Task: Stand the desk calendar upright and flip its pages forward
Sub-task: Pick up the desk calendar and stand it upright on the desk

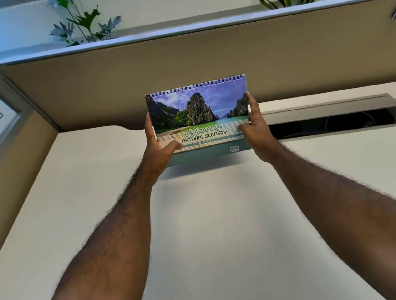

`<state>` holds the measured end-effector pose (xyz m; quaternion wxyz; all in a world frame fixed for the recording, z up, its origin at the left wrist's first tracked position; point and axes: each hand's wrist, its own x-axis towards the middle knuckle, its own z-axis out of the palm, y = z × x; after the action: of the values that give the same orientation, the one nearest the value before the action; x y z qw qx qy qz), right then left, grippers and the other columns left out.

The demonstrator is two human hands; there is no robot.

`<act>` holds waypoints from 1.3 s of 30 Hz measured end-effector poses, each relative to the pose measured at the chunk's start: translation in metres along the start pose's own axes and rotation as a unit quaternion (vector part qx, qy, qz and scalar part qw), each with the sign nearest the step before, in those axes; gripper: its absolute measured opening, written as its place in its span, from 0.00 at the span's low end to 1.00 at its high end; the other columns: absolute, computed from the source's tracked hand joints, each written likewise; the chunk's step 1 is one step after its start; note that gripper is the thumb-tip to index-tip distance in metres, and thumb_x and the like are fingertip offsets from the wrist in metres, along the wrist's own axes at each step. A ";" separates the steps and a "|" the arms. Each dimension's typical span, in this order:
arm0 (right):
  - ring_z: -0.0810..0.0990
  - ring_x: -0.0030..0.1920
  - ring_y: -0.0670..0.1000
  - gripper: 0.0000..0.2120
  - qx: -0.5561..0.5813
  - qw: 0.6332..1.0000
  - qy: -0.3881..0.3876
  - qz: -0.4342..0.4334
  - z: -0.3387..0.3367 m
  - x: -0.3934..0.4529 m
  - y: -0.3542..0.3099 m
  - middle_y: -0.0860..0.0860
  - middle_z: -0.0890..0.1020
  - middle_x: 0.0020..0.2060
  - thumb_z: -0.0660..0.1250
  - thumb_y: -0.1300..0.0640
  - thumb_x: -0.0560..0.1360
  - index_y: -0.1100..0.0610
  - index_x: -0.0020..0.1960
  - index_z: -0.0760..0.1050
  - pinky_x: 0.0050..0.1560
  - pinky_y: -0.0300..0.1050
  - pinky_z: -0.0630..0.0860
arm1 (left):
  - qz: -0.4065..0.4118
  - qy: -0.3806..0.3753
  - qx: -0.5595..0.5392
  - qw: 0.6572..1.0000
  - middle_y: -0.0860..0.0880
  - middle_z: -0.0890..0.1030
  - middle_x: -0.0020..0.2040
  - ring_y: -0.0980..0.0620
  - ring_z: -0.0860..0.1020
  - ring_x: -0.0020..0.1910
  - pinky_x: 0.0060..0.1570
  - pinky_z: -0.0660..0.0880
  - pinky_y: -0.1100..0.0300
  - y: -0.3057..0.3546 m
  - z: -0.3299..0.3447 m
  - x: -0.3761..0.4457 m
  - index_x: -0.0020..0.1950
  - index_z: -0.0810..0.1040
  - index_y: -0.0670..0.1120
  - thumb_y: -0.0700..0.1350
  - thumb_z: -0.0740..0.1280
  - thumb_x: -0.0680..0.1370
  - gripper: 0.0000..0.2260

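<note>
The desk calendar (198,111) is a spiral-bound one with a cover photo of cliffs and green water, titled "Amazing Natural Scenery". It is held upright a little above the white desk (213,222), spiral at the top, cover facing me. My left hand (158,149) grips its left edge, thumb on the cover's lower left. My right hand (255,127) grips its right edge, thumb on the cover's lower right. A shadow lies on the desk below its base.
A beige partition (181,64) runs behind the desk, with plants (84,21) above it. To the right an open cable tray (338,122) with its flap raised is sunk into the desk. A second partition with a window stands on the left.
</note>
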<state>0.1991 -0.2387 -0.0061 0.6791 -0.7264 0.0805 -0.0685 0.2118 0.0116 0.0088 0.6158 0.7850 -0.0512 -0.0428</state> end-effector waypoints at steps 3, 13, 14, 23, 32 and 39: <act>0.79 0.63 0.59 0.41 0.001 1.000 0.007 0.000 0.010 0.018 0.016 0.56 0.76 0.68 0.53 0.76 0.73 0.44 0.79 0.53 0.62 0.62 0.76 | -0.004 0.002 -0.013 1.000 0.51 0.67 0.71 0.50 0.71 0.67 0.70 0.66 0.51 -0.018 -0.001 0.019 0.76 0.41 0.60 0.40 0.70 0.67 0.48; 0.74 0.68 0.57 0.36 -0.055 0.997 0.028 -0.045 0.021 0.053 0.048 0.53 0.72 0.72 0.55 0.71 0.78 0.45 0.79 0.51 0.69 0.60 0.70 | 0.041 0.018 0.032 0.998 0.53 0.67 0.70 0.48 0.75 0.64 0.63 0.73 0.53 -0.059 -0.006 0.061 0.75 0.40 0.62 0.30 0.68 0.69 0.51; 0.75 0.67 0.56 0.35 -0.066 0.996 0.032 -0.049 0.023 0.053 0.048 0.52 0.72 0.72 0.56 0.70 0.79 0.45 0.79 0.51 0.69 0.58 0.71 | 0.043 0.026 0.054 0.997 0.55 0.68 0.69 0.48 0.76 0.62 0.62 0.73 0.52 -0.062 -0.006 0.062 0.74 0.39 0.63 0.31 0.68 0.69 0.51; 0.80 0.56 0.57 0.19 -0.177 0.961 0.176 -0.118 0.033 0.023 0.060 0.56 0.81 0.57 0.63 0.62 0.77 0.58 0.68 0.73 0.58 0.58 0.77 | 0.022 0.108 0.152 0.982 0.49 0.76 0.66 0.49 0.78 0.59 0.57 0.72 0.61 -0.101 0.006 0.043 0.77 0.48 0.54 0.38 0.68 0.73 0.40; 0.81 0.56 0.58 0.19 -0.159 0.960 0.226 -0.042 0.044 0.001 0.060 0.57 0.83 0.57 0.69 0.54 0.77 0.60 0.66 0.73 0.59 0.58 0.77 | 0.004 0.126 0.217 0.968 0.44 0.77 0.66 0.43 0.77 0.60 0.58 0.71 0.57 -0.111 0.006 0.034 0.76 0.56 0.46 0.42 0.69 0.74 0.34; 0.82 0.56 0.60 0.23 -0.216 0.945 0.244 -0.035 0.056 -0.014 0.056 0.58 0.83 0.60 0.68 0.52 0.78 0.59 0.71 0.71 0.58 0.55 0.80 | -0.030 0.124 0.260 0.957 0.40 0.77 0.64 0.39 0.76 0.60 0.59 0.72 0.53 -0.112 0.007 0.034 0.74 0.60 0.42 0.45 0.69 0.75 0.31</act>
<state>0.1962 -0.1846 -0.0661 0.4623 -0.8192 0.2311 -0.2485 0.2472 0.0272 -0.1018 0.3909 0.9182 0.0400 0.0512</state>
